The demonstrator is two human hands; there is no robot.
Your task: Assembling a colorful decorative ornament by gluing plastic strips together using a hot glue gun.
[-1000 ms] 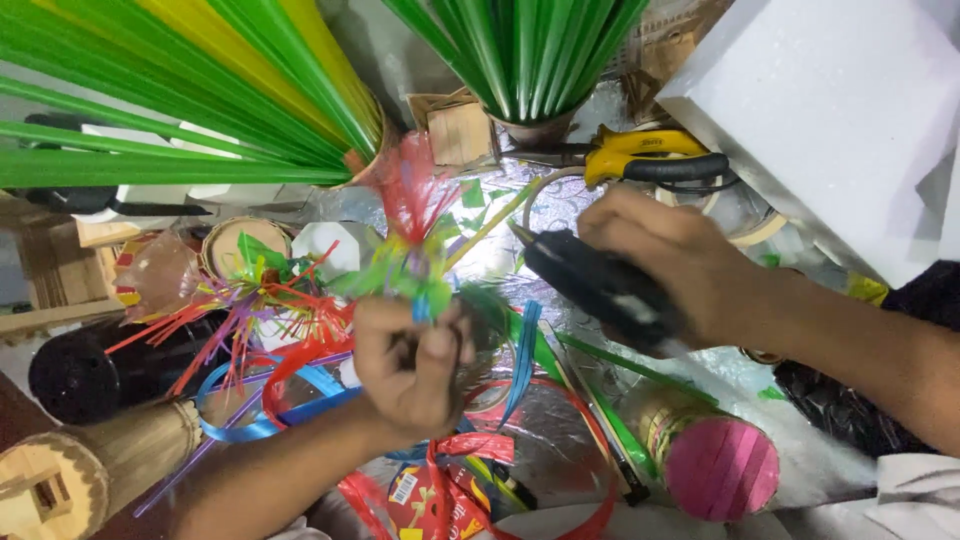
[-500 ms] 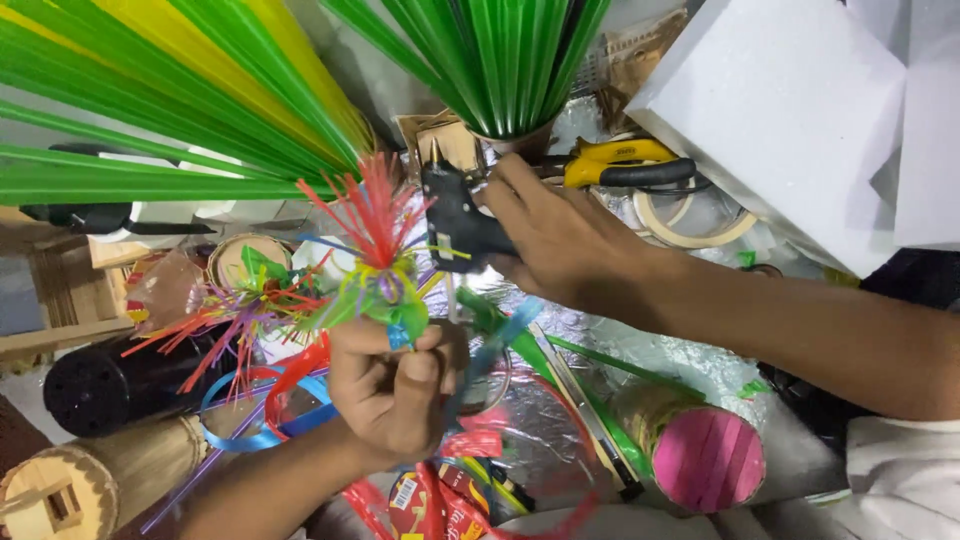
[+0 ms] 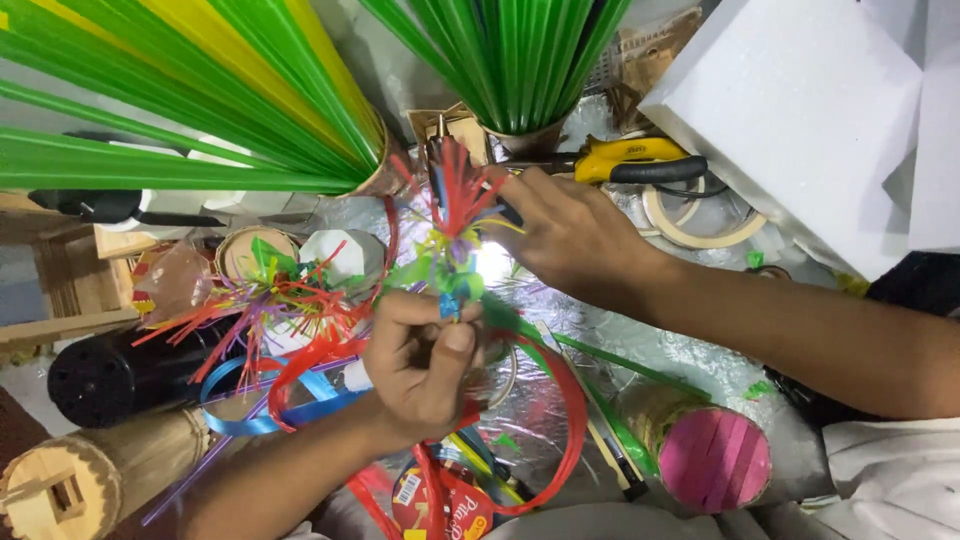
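2 hands in view: left hand (image 3: 425,365) clenched on 1 straw flower (image 3: 452,240) at centre; right hand (image 3: 570,235), at 2 o'clock, grasping 1 black glue gun (image 3: 436,165). 1 yellow-handled pliers (image 3: 630,160) at 1 o'clock.

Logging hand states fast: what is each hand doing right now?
Left hand: closed, holding a multicoloured plastic-strip flower by its base.
Right hand: closed around a black glue gun, mostly hidden.

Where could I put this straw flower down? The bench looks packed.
One bare foil patch lies under the right forearm, between the pink-ended roll and the tape rings. Left of the left hand, straw flowers, ribbons and bamboo crowd everything.
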